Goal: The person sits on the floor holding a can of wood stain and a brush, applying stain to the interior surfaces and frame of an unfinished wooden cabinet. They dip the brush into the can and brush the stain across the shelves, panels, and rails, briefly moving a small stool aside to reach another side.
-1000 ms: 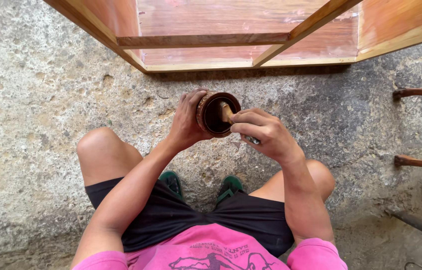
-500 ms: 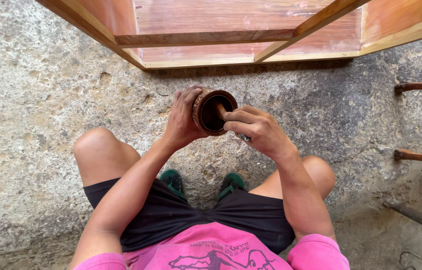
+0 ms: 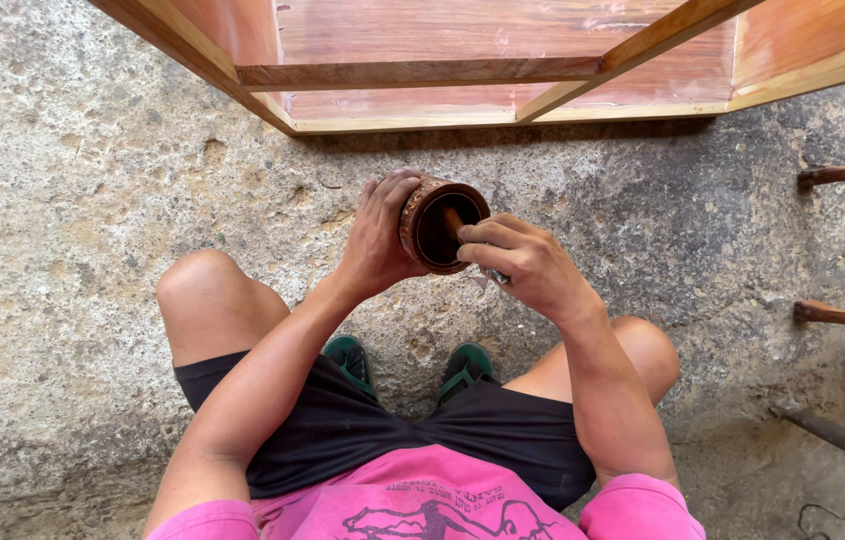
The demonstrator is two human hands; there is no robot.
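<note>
Rust-brown and crusted on the outside, a small round tin (image 3: 441, 222) sits tilted in front of the person's knees, its dark open mouth turned up toward the camera. The left hand (image 3: 380, 235) wraps around the tin's far side, its grip clenched on the wall to hold it steady above the rough concrete floor (image 3: 73, 210). The right hand (image 3: 523, 262) is pinched shut around a thin wooden stick (image 3: 454, 222), probably a brush handle, whose end dips into the tin; what lies at its tip is hidden in the dark interior. The person squats with green shoes (image 3: 463, 367) planted below, and a reddish varnished wooden frame (image 3: 423, 72) stands just beyond the hands. Judging from the pose, the step in hand looks like stirring or loading the stick with whatever the tin holds. Any following move would call for keeping the tin level enough not to spill and drawing the stick out cleanly past the rim.
</note>
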